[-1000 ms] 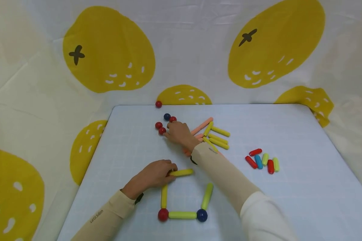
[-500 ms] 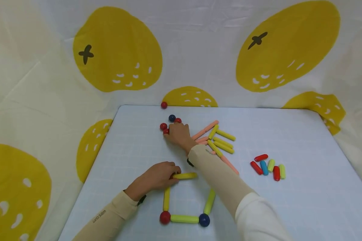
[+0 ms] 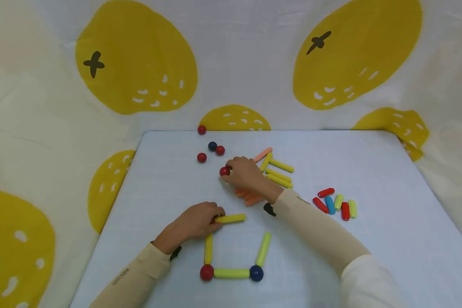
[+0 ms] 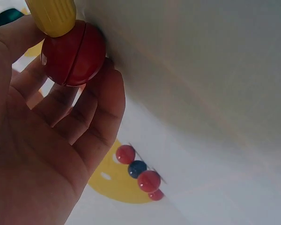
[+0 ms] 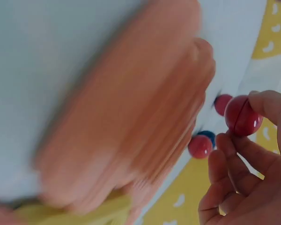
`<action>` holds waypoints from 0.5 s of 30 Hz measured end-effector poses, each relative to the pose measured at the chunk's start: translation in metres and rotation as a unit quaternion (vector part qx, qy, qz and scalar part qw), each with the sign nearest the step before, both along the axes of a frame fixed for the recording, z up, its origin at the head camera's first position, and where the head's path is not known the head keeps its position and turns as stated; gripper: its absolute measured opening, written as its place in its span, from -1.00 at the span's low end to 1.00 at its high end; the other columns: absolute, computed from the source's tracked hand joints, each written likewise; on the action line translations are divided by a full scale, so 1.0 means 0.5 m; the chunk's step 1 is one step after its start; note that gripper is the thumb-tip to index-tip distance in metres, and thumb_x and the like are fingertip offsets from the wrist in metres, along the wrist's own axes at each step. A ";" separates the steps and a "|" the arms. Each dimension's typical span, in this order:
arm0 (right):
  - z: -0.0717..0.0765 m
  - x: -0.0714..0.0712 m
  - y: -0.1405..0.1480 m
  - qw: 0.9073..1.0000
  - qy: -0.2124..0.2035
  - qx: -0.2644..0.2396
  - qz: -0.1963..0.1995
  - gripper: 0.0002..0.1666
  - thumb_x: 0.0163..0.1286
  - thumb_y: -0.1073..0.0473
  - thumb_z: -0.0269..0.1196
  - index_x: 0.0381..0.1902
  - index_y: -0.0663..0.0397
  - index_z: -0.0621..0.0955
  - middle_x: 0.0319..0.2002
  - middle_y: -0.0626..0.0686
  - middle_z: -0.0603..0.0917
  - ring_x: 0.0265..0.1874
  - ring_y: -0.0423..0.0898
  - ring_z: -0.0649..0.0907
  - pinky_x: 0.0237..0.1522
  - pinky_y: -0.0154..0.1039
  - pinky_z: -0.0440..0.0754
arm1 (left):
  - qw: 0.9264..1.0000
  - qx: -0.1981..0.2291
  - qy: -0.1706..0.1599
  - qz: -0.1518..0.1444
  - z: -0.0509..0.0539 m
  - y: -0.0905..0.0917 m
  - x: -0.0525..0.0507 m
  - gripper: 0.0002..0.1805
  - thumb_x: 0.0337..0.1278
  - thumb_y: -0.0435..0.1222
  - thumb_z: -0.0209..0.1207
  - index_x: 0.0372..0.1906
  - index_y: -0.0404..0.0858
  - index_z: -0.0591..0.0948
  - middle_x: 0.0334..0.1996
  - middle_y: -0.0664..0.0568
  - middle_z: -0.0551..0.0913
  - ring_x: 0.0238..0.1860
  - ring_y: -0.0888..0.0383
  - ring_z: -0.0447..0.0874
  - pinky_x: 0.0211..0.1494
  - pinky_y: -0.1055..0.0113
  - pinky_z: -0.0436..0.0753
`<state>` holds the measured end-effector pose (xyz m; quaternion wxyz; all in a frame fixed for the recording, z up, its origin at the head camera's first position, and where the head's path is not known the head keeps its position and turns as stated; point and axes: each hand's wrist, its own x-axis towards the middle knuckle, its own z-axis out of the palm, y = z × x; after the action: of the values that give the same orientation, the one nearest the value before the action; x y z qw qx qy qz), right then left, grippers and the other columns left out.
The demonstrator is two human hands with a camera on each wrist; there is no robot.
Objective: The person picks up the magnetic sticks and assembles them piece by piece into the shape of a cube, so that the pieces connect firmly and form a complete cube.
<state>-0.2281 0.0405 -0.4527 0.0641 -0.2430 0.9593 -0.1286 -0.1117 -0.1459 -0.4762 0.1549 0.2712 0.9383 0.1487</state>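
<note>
My left hand [image 3: 194,223] grips a red ball [image 4: 75,54], hidden in the head view, with a yellow rod [image 3: 231,218] joined to it and pointing right. Below that hand, another yellow rod [image 3: 208,249] runs down to a red ball [image 3: 206,272]. From there a lime rod [image 3: 232,273] leads to a dark blue ball [image 3: 256,273], and a second lime rod [image 3: 263,249] slants up from it. Farther back, my right hand [image 3: 248,174] pinches a loose red ball [image 5: 243,116] between thumb and fingertips, near the orange rods [image 3: 250,197].
Beyond the right hand lie a dark blue ball [image 3: 212,146] and red balls [image 3: 202,158], one at the table's [image 3: 389,239] back edge. Several yellow rods [image 3: 281,166] lie right of the hand. Short red, blue and lime rods [image 3: 345,211] sit farther right.
My right hand has picked a red ball out of the group at the back and drawn it to the right and nearer. The left hand keeps its hold in about the same place.
</note>
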 end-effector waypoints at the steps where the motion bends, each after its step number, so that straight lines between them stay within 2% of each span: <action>1: 0.006 0.014 0.020 1.000 0.002 -0.002 0.011 -0.50 0.44 -0.15 0.25 0.18 0.01 0.64 -0.05 0.00 0.70 -0.12 -0.06 0.60 0.05 -0.11 0.61 | 1.000 -0.002 -0.001 0.001 -0.001 -0.001 -0.001 -0.75 0.25 -0.11 0.36 -0.03 -0.06 0.72 -0.42 0.24 0.51 -0.41 0.29 0.42 -0.31 0.45 0.47; 5: 0.012 0.070 0.092 0.998 0.025 -0.007 0.055 -0.60 0.38 -0.11 0.34 0.01 0.01 0.69 -0.18 -0.03 0.72 -0.19 -0.10 0.60 -0.12 -0.21 0.62 | 1.000 -0.010 -0.006 0.007 -0.001 -0.004 -0.003 -0.74 0.25 -0.10 0.36 -0.01 -0.05 0.72 -0.40 0.24 0.53 -0.40 0.29 0.43 -0.31 0.43 0.48; 9: 0.014 0.135 0.146 0.997 0.020 -0.017 0.076 -0.63 0.28 -0.12 0.44 -0.07 -0.07 0.72 -0.27 -0.11 0.71 -0.23 -0.15 0.59 -0.14 -0.21 0.58 | 1.000 -0.010 -0.007 0.009 0.003 -0.003 -0.004 -0.72 0.26 -0.10 0.36 0.02 -0.06 0.73 -0.35 0.23 0.57 -0.40 0.29 0.43 -0.30 0.43 0.48; 12: 0.011 0.181 0.174 0.996 0.009 -0.003 0.085 -0.58 0.27 -0.14 0.45 0.01 -0.10 0.71 -0.22 -0.12 0.71 -0.21 -0.16 0.59 -0.09 -0.17 0.58 | 1.000 -0.006 -0.006 0.004 0.005 0.001 -0.003 -0.72 0.26 -0.11 0.36 0.02 -0.07 0.73 -0.32 0.22 0.60 -0.40 0.29 0.43 -0.30 0.43 0.50; 15: -0.003 0.212 0.188 0.996 0.006 0.014 0.093 -0.54 0.29 -0.16 0.42 0.05 -0.09 0.72 -0.14 -0.09 0.74 -0.12 -0.13 0.62 -0.01 -0.11 0.61 | 1.000 -0.005 -0.007 -0.001 0.000 0.006 -0.002 -0.72 0.26 -0.11 0.36 0.02 -0.08 0.73 -0.32 0.20 0.61 -0.40 0.29 0.43 -0.30 0.43 0.50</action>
<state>-0.1223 0.1346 -0.4541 0.0739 -0.3311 0.9346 -0.1071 -0.1128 -0.1429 -0.4760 0.1627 0.2701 0.9377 0.1458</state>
